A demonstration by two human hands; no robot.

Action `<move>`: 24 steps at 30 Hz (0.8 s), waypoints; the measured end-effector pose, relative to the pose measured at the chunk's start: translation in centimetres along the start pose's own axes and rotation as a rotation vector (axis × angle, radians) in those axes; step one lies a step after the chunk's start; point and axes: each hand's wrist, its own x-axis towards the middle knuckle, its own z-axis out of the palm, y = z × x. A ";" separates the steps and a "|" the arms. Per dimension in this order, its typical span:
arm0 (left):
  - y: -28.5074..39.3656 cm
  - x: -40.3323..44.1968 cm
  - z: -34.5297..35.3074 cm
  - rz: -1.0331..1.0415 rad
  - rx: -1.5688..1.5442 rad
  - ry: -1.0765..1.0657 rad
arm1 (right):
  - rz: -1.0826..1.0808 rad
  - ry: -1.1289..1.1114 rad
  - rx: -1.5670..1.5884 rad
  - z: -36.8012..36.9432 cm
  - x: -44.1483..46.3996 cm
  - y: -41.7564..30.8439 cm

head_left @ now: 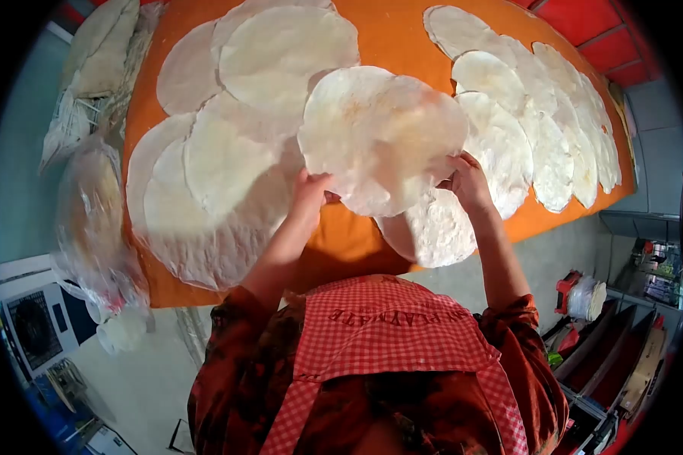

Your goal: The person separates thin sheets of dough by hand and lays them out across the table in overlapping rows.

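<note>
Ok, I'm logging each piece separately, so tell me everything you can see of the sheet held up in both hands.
The held sheet looks like thin, pliable dough or flatbread, pale cream with faint tan patches. It is roughly round, with a wavy, uneven edge, and seems unfolded. The left hand grips its near-left edge, the right hand its near-right edge. It hangs over the orange cloth; whether its far side touches the sheets beneath, I cannot tell.
</note>
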 end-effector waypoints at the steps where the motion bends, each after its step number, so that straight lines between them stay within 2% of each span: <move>1: -0.4 0.0 -0.1 0.069 0.061 0.063 | 0.012 -0.006 -0.032 0.2 -1.0 0.4; 2: -0.8 0.0 0.0 0.141 0.126 0.115 | 0.018 -0.005 -0.060 0.2 -2.5 0.9; 3: 1.1 -2.1 0.4 0.160 0.070 0.091 | 0.015 -0.022 -0.161 0.5 -4.6 1.6; 4: 1.1 -3.2 -0.7 0.234 0.065 0.074 | 0.026 -0.023 -0.128 0.7 -6.6 2.9; 6: 0.1 -5.0 -3.7 0.344 0.087 0.059 | 0.195 -0.082 -0.376 -1.3 -8.8 6.2; 8: -1.5 -6.6 -7.2 0.236 0.257 0.179 | 0.088 0.120 -0.488 -4.3 -10.1 9.1; 9: -2.4 -7.0 -8.4 0.197 0.326 0.231 | -0.022 0.277 -0.425 -5.5 -10.5 9.8; 10: -3.1 -7.2 -9.2 0.161 0.399 0.279 | -0.274 0.375 -0.471 -8.2 -10.1 11.6; 12: -4.1 -7.2 -10.0 0.239 0.380 0.285 | -0.553 0.648 -0.587 -11.5 -10.1 12.6; 13: -5.2 -7.6 -9.8 0.270 0.364 0.289 | -0.560 0.733 -0.604 -13.1 -10.5 12.9; 14: -5.4 -9.2 -8.0 0.241 0.308 0.311 | -0.549 0.804 -0.604 -14.7 -10.4 13.5; 16: -4.2 -11.9 -3.9 0.210 0.205 0.350 | -0.328 0.800 -0.387 -16.4 -10.8 13.8; 19: -6.7 -13.1 -2.5 0.101 0.095 0.325 | 0.003 0.639 -0.069 -18.0 -12.1 13.3; 21: -7.2 -14.0 -0.6 0.113 0.005 0.281 | 0.070 0.493 0.053 -18.3 -13.3 12.5; 24: -5.4 -11.5 1.1 0.193 0.152 0.319 | 0.112 0.331 0.087 -19.4 -13.0 11.8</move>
